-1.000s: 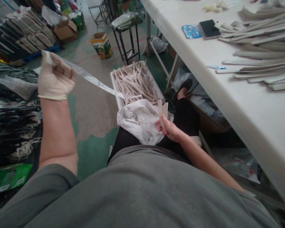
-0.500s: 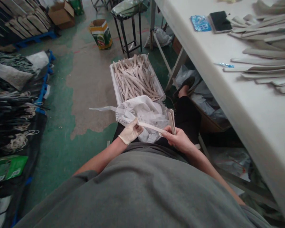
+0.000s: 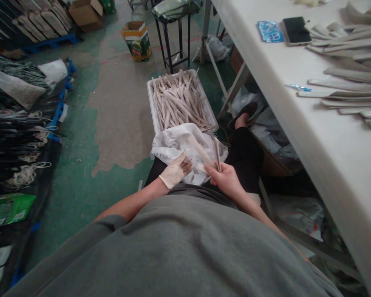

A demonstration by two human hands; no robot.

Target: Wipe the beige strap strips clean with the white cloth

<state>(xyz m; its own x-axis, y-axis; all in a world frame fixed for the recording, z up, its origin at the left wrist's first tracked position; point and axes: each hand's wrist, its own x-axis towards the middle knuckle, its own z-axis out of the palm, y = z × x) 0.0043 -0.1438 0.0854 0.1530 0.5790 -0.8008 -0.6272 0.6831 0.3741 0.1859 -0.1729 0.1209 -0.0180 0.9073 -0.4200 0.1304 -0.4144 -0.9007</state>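
My right hand (image 3: 225, 177) is closed on the lower ends of several narrow pale strips. One flat beige strip (image 3: 200, 150) slants up to the left from its fingers, and a greyer strip (image 3: 217, 153) stands up beside it. My left hand (image 3: 175, 170), in a thin whitish glove, is just left of them. Its fingers are loosely bent and a little apart, with no strip visible in them. A white plastic sack (image 3: 170, 142) with dark print lies across my lap beneath both hands. Beyond it on the floor, a white tray (image 3: 152, 105) is heaped with beige strips (image 3: 179, 99).
At right, a white table (image 3: 266, 62) carries a phone (image 3: 296, 31), a blue packet (image 3: 270, 31) and many grey strips (image 3: 352, 97). A black stool (image 3: 170, 41) and an open carton (image 3: 137, 43) stand ahead. Bundled goods on blue pallets (image 3: 60, 111) line the left.
The pale strip that stretched between my hands now points up and forward from my right hand alone. My left hand has come off it; the clear film trailing leftward no longer shows.
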